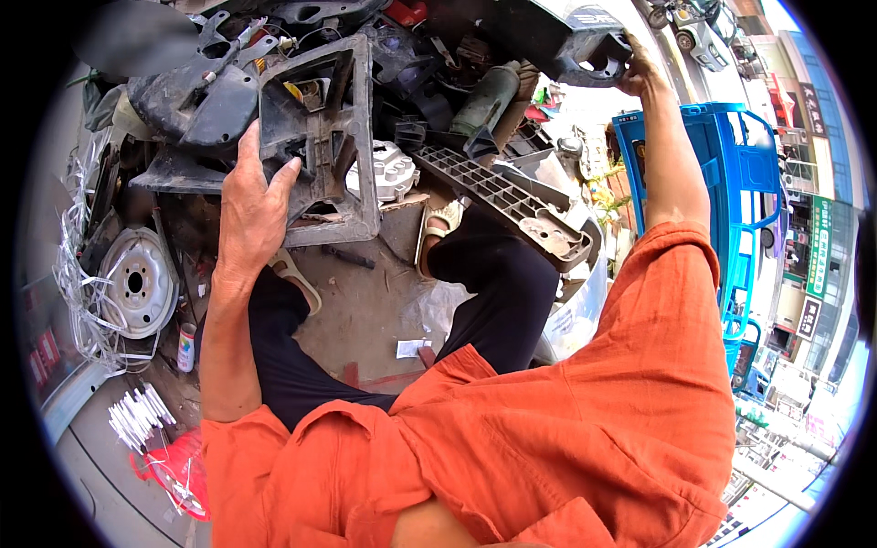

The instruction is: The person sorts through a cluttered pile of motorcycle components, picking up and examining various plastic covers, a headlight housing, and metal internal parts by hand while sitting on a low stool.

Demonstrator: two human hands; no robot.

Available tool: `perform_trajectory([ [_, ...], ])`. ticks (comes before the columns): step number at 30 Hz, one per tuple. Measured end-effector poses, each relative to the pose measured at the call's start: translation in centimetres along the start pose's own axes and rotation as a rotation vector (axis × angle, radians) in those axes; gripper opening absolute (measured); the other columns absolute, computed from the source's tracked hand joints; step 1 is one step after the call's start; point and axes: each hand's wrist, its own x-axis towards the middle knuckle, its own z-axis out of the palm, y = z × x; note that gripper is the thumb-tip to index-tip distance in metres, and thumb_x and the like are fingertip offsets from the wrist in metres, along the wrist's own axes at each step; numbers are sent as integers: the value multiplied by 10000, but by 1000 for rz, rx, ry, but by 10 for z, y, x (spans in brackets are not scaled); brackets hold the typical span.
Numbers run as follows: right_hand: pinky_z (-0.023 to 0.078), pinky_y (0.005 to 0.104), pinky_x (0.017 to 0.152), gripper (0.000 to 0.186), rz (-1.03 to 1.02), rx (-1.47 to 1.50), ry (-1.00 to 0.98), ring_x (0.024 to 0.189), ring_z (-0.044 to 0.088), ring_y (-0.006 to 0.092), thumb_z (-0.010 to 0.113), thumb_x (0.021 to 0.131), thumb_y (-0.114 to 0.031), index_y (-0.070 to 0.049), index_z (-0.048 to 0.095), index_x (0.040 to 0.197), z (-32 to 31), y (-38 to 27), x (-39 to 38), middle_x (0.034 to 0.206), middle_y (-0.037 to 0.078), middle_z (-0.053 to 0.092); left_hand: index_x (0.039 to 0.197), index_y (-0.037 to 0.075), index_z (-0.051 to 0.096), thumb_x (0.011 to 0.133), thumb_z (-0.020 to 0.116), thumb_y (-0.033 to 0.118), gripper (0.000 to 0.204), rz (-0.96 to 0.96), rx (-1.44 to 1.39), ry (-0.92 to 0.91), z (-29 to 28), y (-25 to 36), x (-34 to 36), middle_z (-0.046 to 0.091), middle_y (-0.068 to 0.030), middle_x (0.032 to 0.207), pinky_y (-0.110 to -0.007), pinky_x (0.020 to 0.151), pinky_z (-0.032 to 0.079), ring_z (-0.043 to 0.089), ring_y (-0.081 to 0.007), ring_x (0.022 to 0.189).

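Note:
A dusty black plastic frame (365,146) with a square outline stands in front of me. My left hand (256,201) grips its left edge, thumb on the inner side and index finger along the outside. Up at the far right, my right hand (642,71) is closed on the end of a large black plastic panel (571,50) with a rounded opening. Part of that panel runs out of the picture at the top, and most of my right fingers are hidden behind it. A black moulded cover (206,105) lies just left of the frame.
A ribbed black plastic strip (502,196) lies by my right knee. Scrap parts and a green cylinder (486,99) are piled ahead. At left are a white wheel rim (139,281), tangled clear strapping (78,265) and a spray can (186,347). A blue vehicle (731,173) stands at right.

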Motion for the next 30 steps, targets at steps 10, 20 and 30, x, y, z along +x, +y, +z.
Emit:
perform_trajectory([
  [10,492,262,713,437,-853,-493,-77,825,606,152,669,808,-330,10,607,1075,43,-28,-84,961,90,640,1307,-80,384,865,605,149,544,79,64,49,3,-16,1,538,-231,1218,-315,977,367,520,-248,1137],
  [20,520,291,810,406,-936,-102,64,900,632,187,733,760,-206,15,609,1077,-53,-81,-146,997,105,644,1296,-78,360,837,599,94,545,50,-35,32,-1,-7,-1,595,-268,1073,-352,891,425,591,-331,1028],
  [30,549,302,745,407,-756,161,274,831,647,214,731,767,-142,53,563,1083,-124,-4,-188,996,128,635,1286,-68,382,830,602,101,534,72,-41,43,-5,-10,-4,598,-272,1053,-352,887,427,596,-330,1017],
])
